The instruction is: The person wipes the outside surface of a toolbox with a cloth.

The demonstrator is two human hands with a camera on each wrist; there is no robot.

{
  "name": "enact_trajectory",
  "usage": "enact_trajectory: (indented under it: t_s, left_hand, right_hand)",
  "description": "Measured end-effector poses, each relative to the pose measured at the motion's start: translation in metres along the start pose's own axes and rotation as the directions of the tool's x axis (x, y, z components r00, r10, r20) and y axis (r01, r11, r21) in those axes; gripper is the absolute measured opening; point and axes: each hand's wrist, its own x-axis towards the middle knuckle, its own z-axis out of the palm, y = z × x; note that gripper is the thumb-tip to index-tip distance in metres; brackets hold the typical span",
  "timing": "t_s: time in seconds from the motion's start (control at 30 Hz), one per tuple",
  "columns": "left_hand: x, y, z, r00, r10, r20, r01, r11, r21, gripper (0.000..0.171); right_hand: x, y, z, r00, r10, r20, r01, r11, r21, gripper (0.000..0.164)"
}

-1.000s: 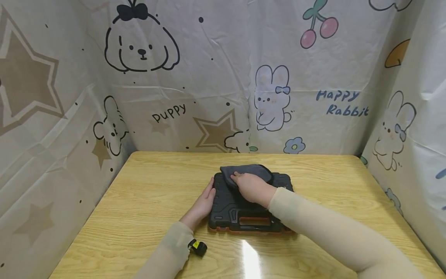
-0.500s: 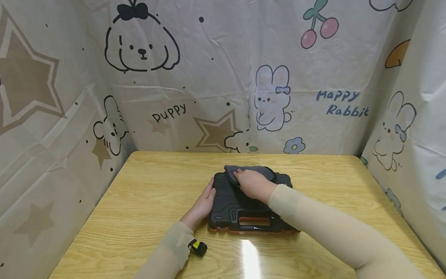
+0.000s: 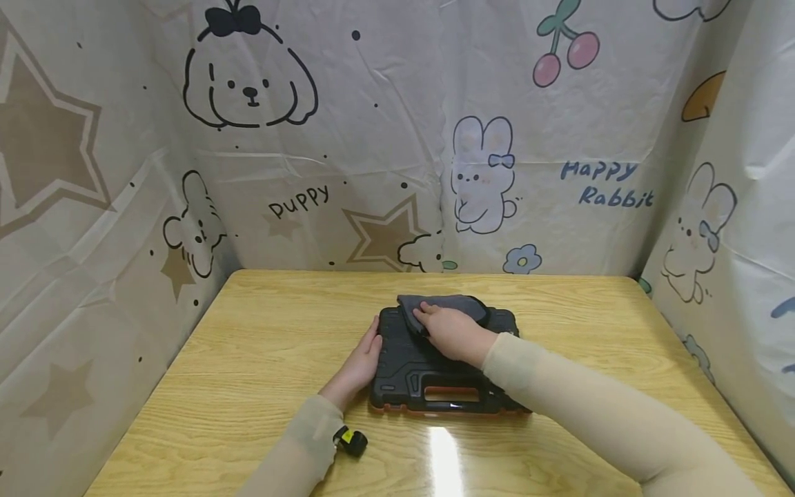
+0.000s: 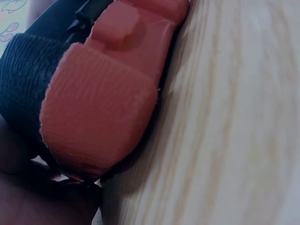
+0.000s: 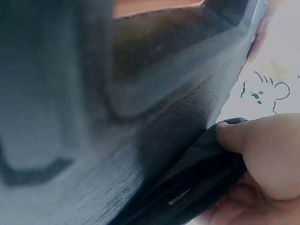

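Note:
A black plastic carrying case [image 3: 397, 373] with a reddish-orange lower half lies flat on the wooden table, its handle toward me. Along its left side rests my left hand [image 3: 360, 362], fingers extended against the edge. The left wrist view shows the case's orange corner [image 4: 98, 112] close up, with fingers beside it. My right hand [image 3: 456, 335] pinches a dark grey cloth [image 3: 459, 302] on the lid's far part. In the right wrist view the thumb lies over the cloth [image 5: 206, 171] and curled fingers sit behind it. The cloth hides part of the lid.
Pale wooden table [image 3: 267, 324] surrounds the case. Behind it and at both sides hangs a cream printed curtain [image 3: 385, 138]. A small black-and-yellow device [image 3: 352, 440] is at the left sleeve's cuff.
My right hand and the cloth have shifted slightly right, then a little back left across the lid. My left hand and the case have hardly moved.

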Motion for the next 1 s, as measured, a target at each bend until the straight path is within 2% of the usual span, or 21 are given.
enact_trajectory:
  t_s: [0.17, 0.37, 0.7, 0.9, 1.0]
  left_hand:
    - [0.000, 0.001, 0.000, 1.000, -0.001, -0.002, 0.001, 1.000, 0.005, 0.057]
    - [0.000, 0.002, 0.001, 0.999, 0.030, -0.020, -0.030, 0.999, 0.015, 0.056]
    - [0.000, 0.000, 0.001, 0.999, 0.026, -0.026, -0.026, 1.000, 0.015, 0.056]
    - [-0.001, 0.001, 0.001, 1.000, 0.010, -0.021, -0.010, 1.000, 0.010, 0.057]
    - [-0.001, 0.001, 0.002, 1.000, 0.004, -0.018, -0.003, 1.000, 0.009, 0.057]
  right_hand:
    - [0.000, -0.006, 0.001, 0.999, 0.022, 0.045, -0.018, 0.995, -0.103, 0.049]
    - [-0.006, -0.017, 0.001, 0.996, 0.038, 0.078, -0.020, 0.975, -0.222, 0.045]
    - [-0.028, -0.022, 0.005, 0.996, -0.003, 0.086, 0.024, 0.970, -0.243, 0.046]
    - [-0.043, -0.029, 0.005, 0.994, -0.033, 0.106, 0.065, 0.946, -0.316, 0.053]
    - [-0.051, -0.033, 0.004, 0.994, -0.043, 0.103, 0.073, 0.951, -0.301, 0.051]
